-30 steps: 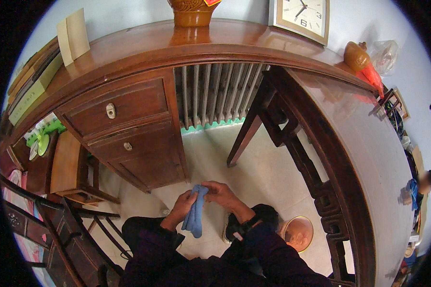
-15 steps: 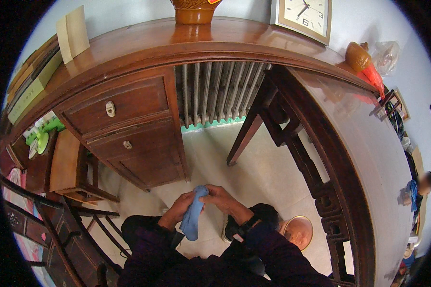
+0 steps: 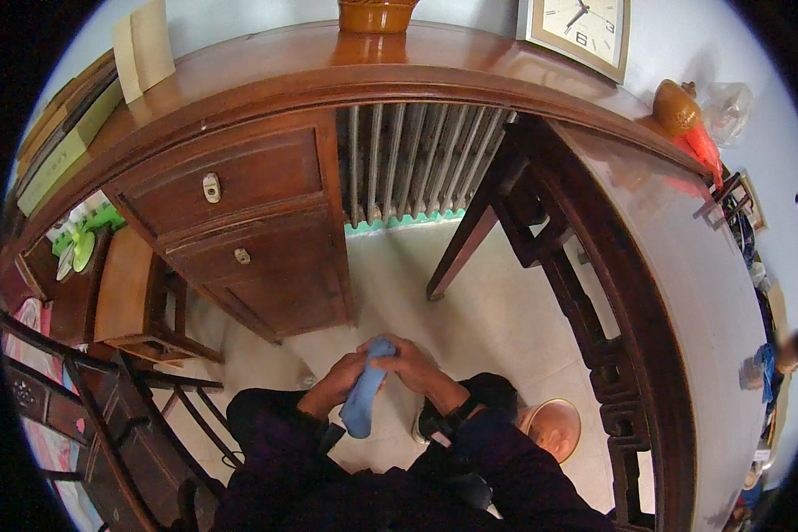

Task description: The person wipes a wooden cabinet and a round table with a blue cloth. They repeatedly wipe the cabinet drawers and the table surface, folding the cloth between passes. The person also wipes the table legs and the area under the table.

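A: Where's the blue cloth (image 3: 359,408) rel. to the fingers?

B: Betw. the two hands, touching both; L hand (image 3: 339,379) along its left edge, R hand (image 3: 410,363) at upper right, thumb across the front.

A: Long axis?

B: Slanted; top end away from the body & slightly R, betw. the fingers; free end toward the body & L, above the floor (image 3: 390,297).

A: Fingers wide or narrow?

B: Narrow, both sets gripping the cloth's upper part; far-side fingertips partly hidden, so can't tell exactly how they wrap.

A: Which hand's nearer the free end?

B: L, by a bit; R's closer to the top; pinkish bin (image 3: 554,426) is well off to the R.
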Action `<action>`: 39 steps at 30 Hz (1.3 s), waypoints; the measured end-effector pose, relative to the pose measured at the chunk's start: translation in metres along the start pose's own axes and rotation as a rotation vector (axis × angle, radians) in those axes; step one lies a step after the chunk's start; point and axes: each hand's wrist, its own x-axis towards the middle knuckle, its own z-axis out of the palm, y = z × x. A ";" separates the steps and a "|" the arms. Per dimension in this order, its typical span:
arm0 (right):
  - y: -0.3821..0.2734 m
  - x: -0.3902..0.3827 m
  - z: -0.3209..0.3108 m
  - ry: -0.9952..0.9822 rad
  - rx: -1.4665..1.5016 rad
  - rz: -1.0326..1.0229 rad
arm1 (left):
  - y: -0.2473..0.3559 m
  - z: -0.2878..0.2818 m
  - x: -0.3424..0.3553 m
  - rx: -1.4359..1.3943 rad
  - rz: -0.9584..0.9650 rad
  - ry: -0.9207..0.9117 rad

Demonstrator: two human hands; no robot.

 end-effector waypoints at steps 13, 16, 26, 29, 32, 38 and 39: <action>0.005 0.010 -0.005 0.160 0.188 0.005 | -0.010 0.008 0.007 0.133 0.074 0.014; -0.001 0.010 -0.012 0.149 0.230 -0.036 | -0.010 0.010 0.005 0.008 0.057 -0.037; -0.013 0.007 -0.018 -0.018 0.553 -0.115 | 0.001 0.018 -0.011 -0.325 -0.121 -0.445; -0.012 0.008 -0.018 -0.093 0.562 -0.146 | -0.001 0.015 -0.016 -0.334 -0.120 -0.460; -0.011 0.006 -0.018 -0.122 0.574 -0.160 | -0.006 0.014 -0.017 -0.333 -0.138 -0.475; -0.011 0.004 -0.016 -0.085 0.574 -0.119 | 0.003 0.034 -0.020 -0.405 -0.116 -0.552; -0.011 0.005 -0.016 -0.087 0.574 -0.120 | 0.007 0.037 -0.022 -0.389 -0.108 -0.524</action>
